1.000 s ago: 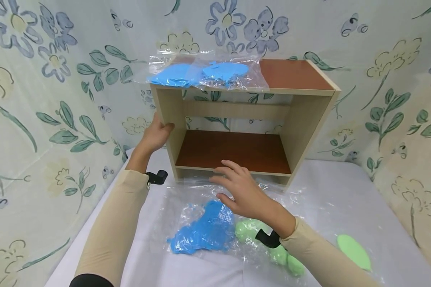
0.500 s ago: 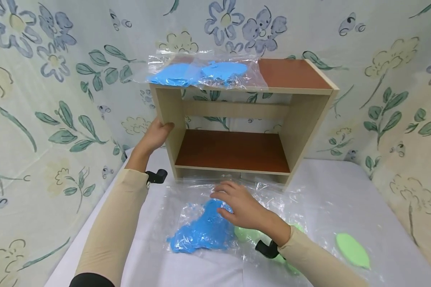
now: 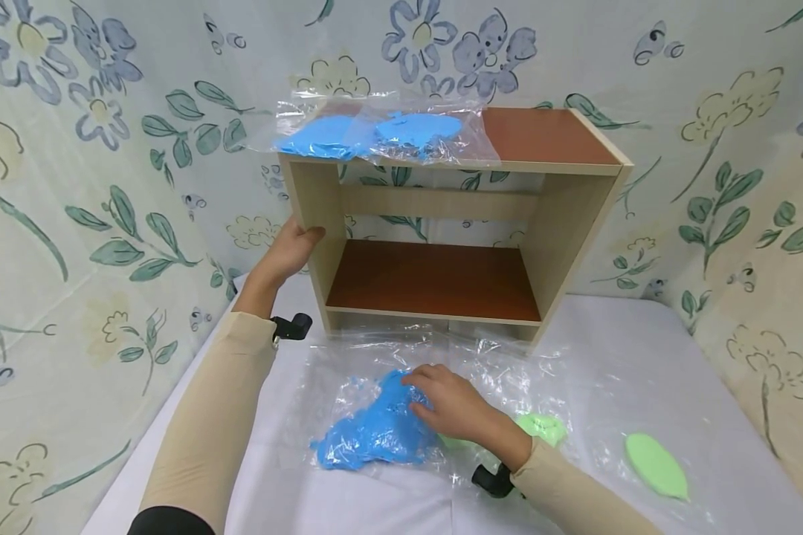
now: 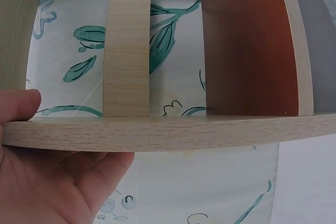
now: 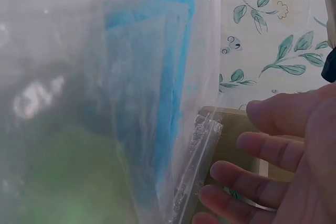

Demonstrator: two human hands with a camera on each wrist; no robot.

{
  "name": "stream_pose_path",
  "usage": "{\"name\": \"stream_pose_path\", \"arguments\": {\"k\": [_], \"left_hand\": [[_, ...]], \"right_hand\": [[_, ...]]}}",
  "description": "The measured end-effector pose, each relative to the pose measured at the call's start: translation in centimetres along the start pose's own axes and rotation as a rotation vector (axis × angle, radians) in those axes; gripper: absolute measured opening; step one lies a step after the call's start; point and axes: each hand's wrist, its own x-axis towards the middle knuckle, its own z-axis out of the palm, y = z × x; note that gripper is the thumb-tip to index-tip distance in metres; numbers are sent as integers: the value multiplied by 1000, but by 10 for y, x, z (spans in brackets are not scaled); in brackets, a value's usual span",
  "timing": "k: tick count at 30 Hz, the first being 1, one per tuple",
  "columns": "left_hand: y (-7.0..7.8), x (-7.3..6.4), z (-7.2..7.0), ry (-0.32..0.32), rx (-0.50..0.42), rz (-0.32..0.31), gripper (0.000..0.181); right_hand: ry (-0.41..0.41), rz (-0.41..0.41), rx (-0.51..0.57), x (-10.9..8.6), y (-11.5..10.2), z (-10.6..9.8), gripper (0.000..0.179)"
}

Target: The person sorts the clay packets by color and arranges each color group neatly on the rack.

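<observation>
My left hand point(image 3: 286, 251) grips the left side panel point(image 4: 178, 134) of a small wooden shelf unit point(image 3: 578, 238), thumb on the inner face and fingers along the outside. Over the tabletop in front of the shelf, my right hand point(image 3: 456, 405) hangs with loosely bent fingers above a clear plastic bag point(image 3: 331, 371) of blue material point(image 3: 368, 435). In the right wrist view its fingers point(image 5: 257, 184) are spread, with nothing in them. Bagged light green pieces point(image 3: 542, 427) lie beside the blue, partly hidden by the right wrist.
Two blue pieces point(image 3: 418, 130) in clear bags lie on the shelf's brown top point(image 3: 549, 137). A flat green oval point(image 3: 656, 464) in clear plastic lies at the right of the white-covered table point(image 3: 629, 357). Flower-patterned cloth point(image 3: 709, 245) stands behind and on both sides.
My right hand has come down and toward me, from in front of the lower shelf board to over the blue bag. The left hand keeps its hold on the side panel.
</observation>
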Motion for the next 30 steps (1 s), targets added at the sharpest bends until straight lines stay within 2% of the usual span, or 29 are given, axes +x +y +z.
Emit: {"name": "stream_pose_path", "arguments": {"k": [6, 10, 19, 22, 24, 27, 30], "left_hand": [[-1, 0, 1, -5, -5, 3, 57], [-2, -1, 1, 1, 7, -9, 59], [-4, -1, 2, 1, -3, 3, 59], [-3, -1, 2, -2, -10, -1, 58], [-3, 0, 2, -3, -7, -3, 59], [-2, 1, 2, -1, 0, 16, 60], [-2, 2, 1, 5, -1, 34, 59]], "right_hand": [[-38, 155, -29, -4, -3, 14, 46], [-85, 253, -6, -6, -4, 23, 51], [-161, 304, -48, -4, 2, 27, 56], [-188, 297, -48, -4, 5, 21, 54], [-229, 255, -32, -3, 9, 16, 51], [-357, 157, -5, 0, 14, 0, 47], [-484, 77, 30, 12, 15, -18, 48]]}}
